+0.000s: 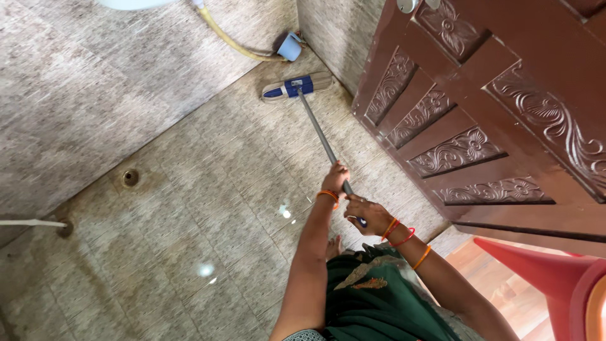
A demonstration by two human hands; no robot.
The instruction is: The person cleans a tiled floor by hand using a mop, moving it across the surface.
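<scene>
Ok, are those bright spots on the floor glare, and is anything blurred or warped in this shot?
Head view: two bright spots on the tiled floor are glare from overhead light, one near the left hand, one lower. Light is soft, shadows faint. The mop head, right hand and door look sharp. The wide lens tilts and bends the walls; the red object is cut off at the corner.

a carved brown wooden door [492, 113] stands open on the right, its panels worked with scrolls. below it, at the lower right corner, sits a red plastic object [555, 278] with a tapering shape. a round floor drain [130, 178] is set in the beige tiled floor [208, 208]. by the far corner a yellow hose [233, 41] runs along the wall to a small light blue cup-like piece [290, 46]. a white pipe [28, 223] juts in from the left edge.
</scene>
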